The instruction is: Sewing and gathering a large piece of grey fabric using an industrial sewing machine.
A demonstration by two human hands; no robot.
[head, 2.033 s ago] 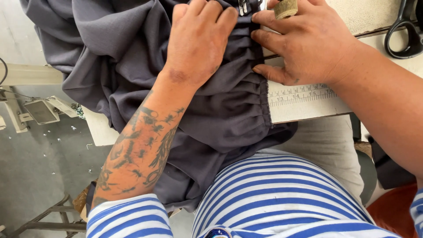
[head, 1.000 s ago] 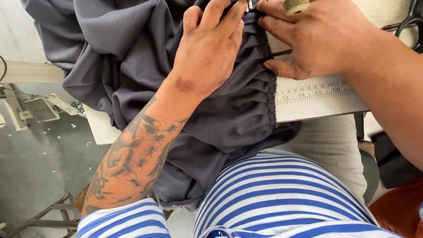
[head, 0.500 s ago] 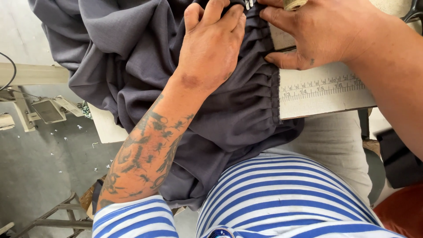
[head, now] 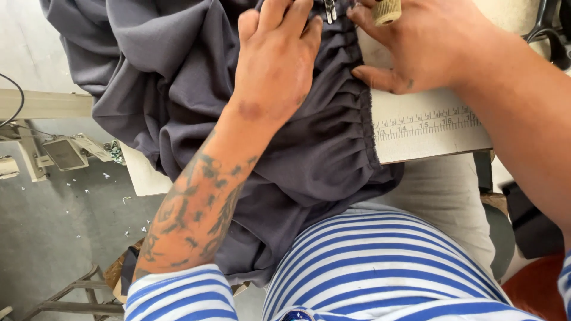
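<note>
The left hand (head: 275,62) lies flat, fingers spread, on gathered grey fabric (head: 178,89) that spills over the sewing table (head: 416,142) and onto the person's lap. The right hand (head: 425,47) presses the fabric's pleated edge beside what appears to be the presser foot (head: 329,10), cut off at the top. A printed ruler strip (head: 425,123) runs along the table's front edge.

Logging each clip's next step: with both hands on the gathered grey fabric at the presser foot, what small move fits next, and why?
Probably feed the gathered grey fabric a little further under the presser foot. The left hand lies flat on the pleats, the right hand pins the edge, and unsewn gathers lie bunched along the table's ruler.
</note>
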